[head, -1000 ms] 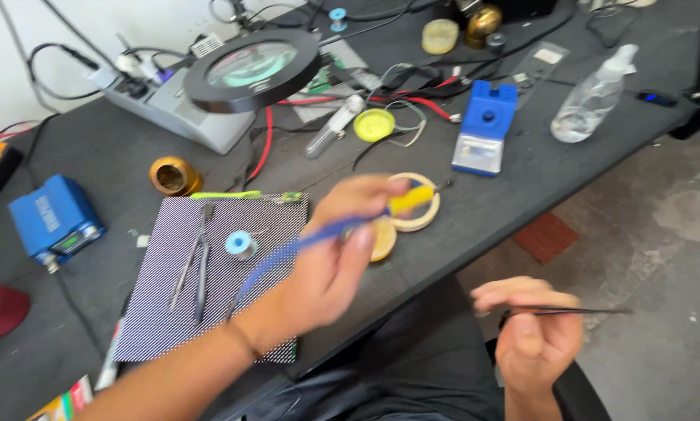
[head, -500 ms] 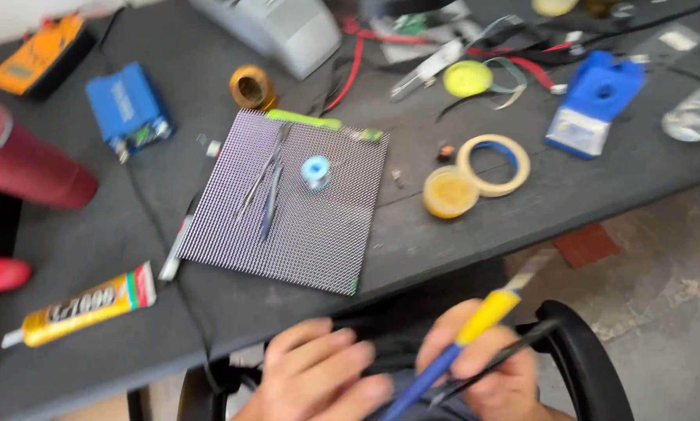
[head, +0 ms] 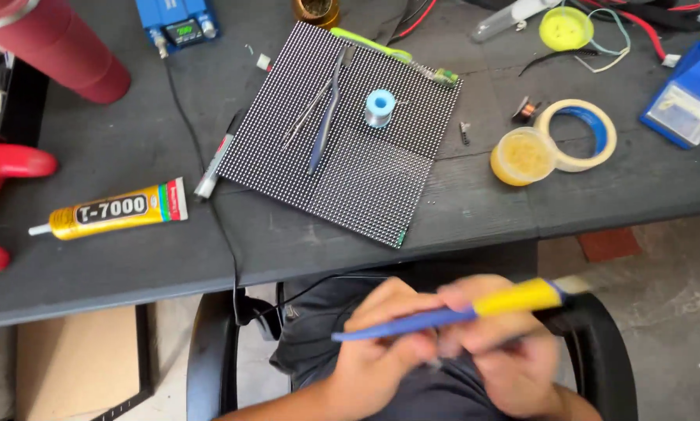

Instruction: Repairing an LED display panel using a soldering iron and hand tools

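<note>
Hands meet over the lap at the near edge of the scene, below the dark table (head: 474, 210). Left hand (head: 377, 343) has its fingers curled and clamped around the blue shaft of a soldering iron (head: 459, 312) with a yellow grip, which lies almost level, its yellow end pointing right. Right hand (head: 506, 351) is blurred and touches the iron just beside the yellow grip; its fingers are bent together, but whether they clamp anything cannot be told.

On the table, well apart from both hands, lies a square dotted LED panel (head: 365, 179). On the panel rest tweezers (head: 307, 115), slim blue-handled pliers (head: 326, 117) and a small blue solder spool (head: 379, 107). Right of the panel sit a round yellow flux tin (head: 523, 156) and a tape ring (head: 577, 134), touching each other. Left of the panel lie a marker pen (head: 217, 160) and a yellow glue tube (head: 112, 210). A red cylinder (head: 53, 47) stands far left.
</note>
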